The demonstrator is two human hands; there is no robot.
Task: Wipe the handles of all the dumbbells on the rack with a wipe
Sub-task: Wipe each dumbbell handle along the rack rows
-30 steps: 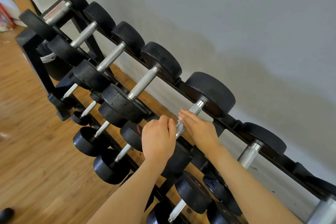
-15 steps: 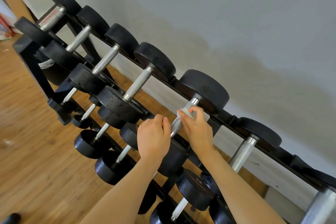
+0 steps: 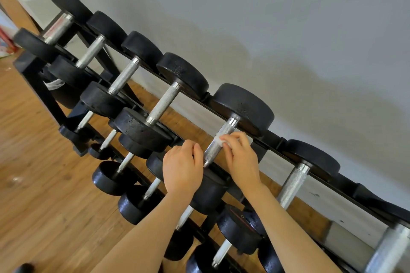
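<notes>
Since the earlier frames, the right hand [image 3: 240, 157] has been carried a little farther up the handle [image 3: 218, 143] toward the far weight head, and the wipe [image 3: 221, 139] has been drawn along with it. That wipe, a small white piece, is pinched by the right hand against the knurled metal, just above the middle of the bar, with the wrist angled in from the lower right. The left hand [image 3: 183, 169] is seen at the near end of the same dumbbell, its fingers curled over the near weight head [image 3: 210, 186] as if the load were being steadied; whether the bar itself is gripped cannot be told. This dumbbell is seated on the top tier of the rack [image 3: 33, 73], fifth from the far end. Nothing marks which handles have been cleaned already, so progress can only be judged: one handle is being wiped, and the top row's other handles, besides the lower tiers, may well remain. Beyond the rack, a grey wall [image 3: 288, 29] and a wooden floor [image 3: 44, 206] are seen.
</notes>
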